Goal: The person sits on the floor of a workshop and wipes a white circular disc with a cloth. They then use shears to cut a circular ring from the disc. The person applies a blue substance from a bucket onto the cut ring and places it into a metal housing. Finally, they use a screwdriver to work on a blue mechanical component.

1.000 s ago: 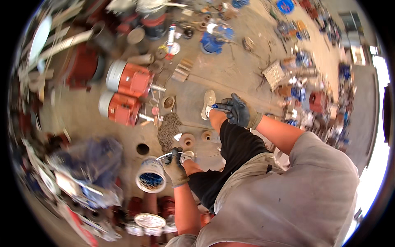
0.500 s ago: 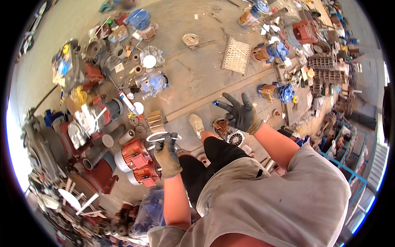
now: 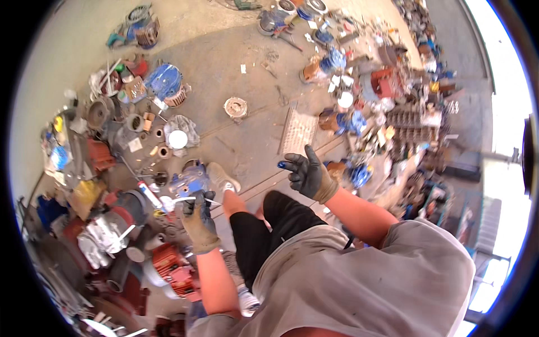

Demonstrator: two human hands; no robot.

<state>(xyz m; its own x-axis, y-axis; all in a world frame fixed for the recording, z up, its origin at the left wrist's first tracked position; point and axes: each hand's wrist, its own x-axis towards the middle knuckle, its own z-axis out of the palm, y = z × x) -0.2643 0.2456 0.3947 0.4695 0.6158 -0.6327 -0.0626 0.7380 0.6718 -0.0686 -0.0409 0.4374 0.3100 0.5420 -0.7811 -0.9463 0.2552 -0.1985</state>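
My left hand (image 3: pixel 200 222), in a dark glove with a tan cuff, is closed on a thin white ring (image 3: pixel 182 199), seen nearly edge-on. The fingers hide part of the ring. Just beyond that hand, a blue motor housing (image 3: pixel 190 178) lies on the floor. My right hand (image 3: pixel 307 174), gloved the same way, is raised with its fingers apart and loosely bent. One fingertip carries a dark blue smear, and nothing shows in the palm. Beyond it lies a flat perforated metal plate (image 3: pixel 298 132).
Red finned motors (image 3: pixel 171 264) and a sealant tube (image 3: pixel 150 196) lie to my left. Ahead is a round metal flange (image 3: pixel 235 107), with a blue motor (image 3: pixel 164 81) at the far left. Blue-ended motors (image 3: pixel 351 121) and stacked finned parts (image 3: pixel 412 126) crowd the right.
I have stepped forward and left, nearer the blue motor housing. The ring has tilted from a clear oval to almost edge-on. My right hand's spread fingers have bent inward.
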